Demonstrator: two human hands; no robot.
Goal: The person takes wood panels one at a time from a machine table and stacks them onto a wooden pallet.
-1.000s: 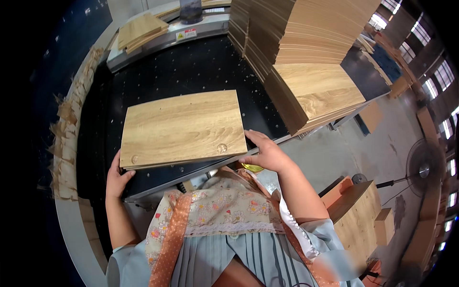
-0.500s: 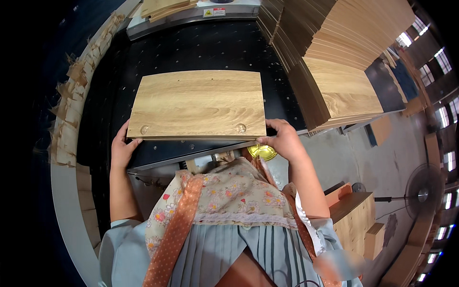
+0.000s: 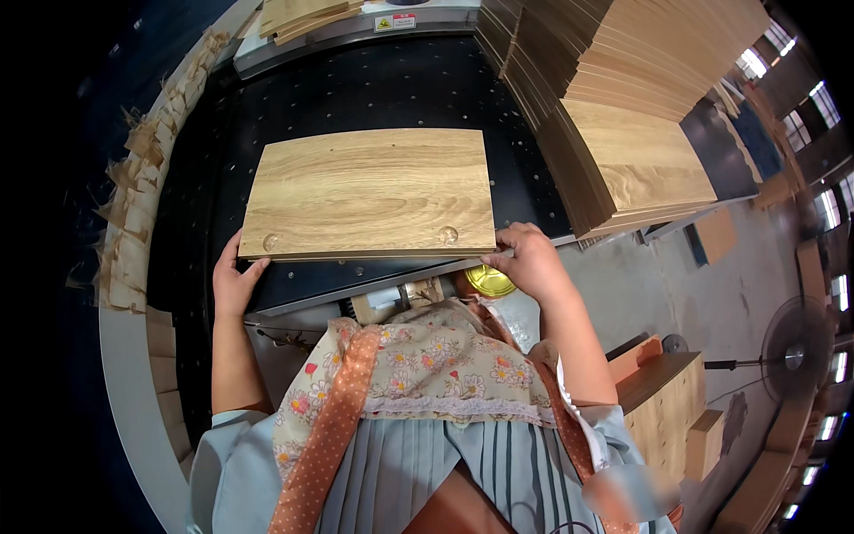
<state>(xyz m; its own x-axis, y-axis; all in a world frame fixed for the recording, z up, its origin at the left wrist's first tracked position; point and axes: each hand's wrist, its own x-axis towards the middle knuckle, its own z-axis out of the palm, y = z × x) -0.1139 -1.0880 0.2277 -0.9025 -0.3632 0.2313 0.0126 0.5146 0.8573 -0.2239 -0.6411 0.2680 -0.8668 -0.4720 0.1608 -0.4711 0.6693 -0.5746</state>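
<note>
Wooden board [image 3: 369, 191]: pale with brown grain, lying face up over the black table [image 3: 311, 98], close to the table's front edge; a second layer shows along its near edge, though how many boards are there cannot be told.
Round recesses [image 3: 447, 234]: two in the board's near part, one towards each front corner.
Left hand [image 3: 236, 283]: closed around the board's front left corner, thumb along the near edge, fingers at the side.
Right hand [image 3: 527, 260]: gripping the front right corner, thumb at the near edge, fingers against the right side.
Warning label [image 3: 395, 22]: stuck on the front of the pale rail [image 3: 445, 20] at the table's far end; yellow with a dark symbol on its left part, red above white on its right part, the print too small to read.
Loose boards [image 3: 307, 16]: a few, lying on the rail left of the label.
Tall stack [image 3: 663, 49]: many boards on the right of the table, behind a lower pile [image 3: 636, 151] with a wood-grain top.
Yellow round object [image 3: 490, 279]: below the table edge, near the right hand.
Apron [image 3: 436, 356]: floral, with dotted orange bands, over a light blue garment [image 3: 391, 463].
Fan [image 3: 792, 356]: standing at far right.
</note>
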